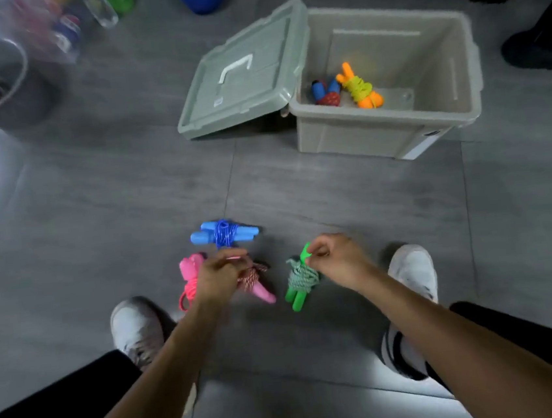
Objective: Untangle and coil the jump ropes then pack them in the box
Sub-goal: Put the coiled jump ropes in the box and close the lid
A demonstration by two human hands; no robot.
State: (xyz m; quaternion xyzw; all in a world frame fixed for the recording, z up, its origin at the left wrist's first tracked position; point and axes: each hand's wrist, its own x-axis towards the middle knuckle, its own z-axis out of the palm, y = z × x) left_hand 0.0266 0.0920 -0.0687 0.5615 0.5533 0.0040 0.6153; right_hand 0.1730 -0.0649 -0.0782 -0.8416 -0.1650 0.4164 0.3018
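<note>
Grey floor — hands on coiled ropes

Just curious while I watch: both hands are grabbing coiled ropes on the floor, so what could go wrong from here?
1. The left hand covers two pink bundles; lifted together, their cords could tangle again.
2. The right hand pinches only a handle tip of the green rope, so the coil might unwind.
3. The blue rope could be left behind.
</note>
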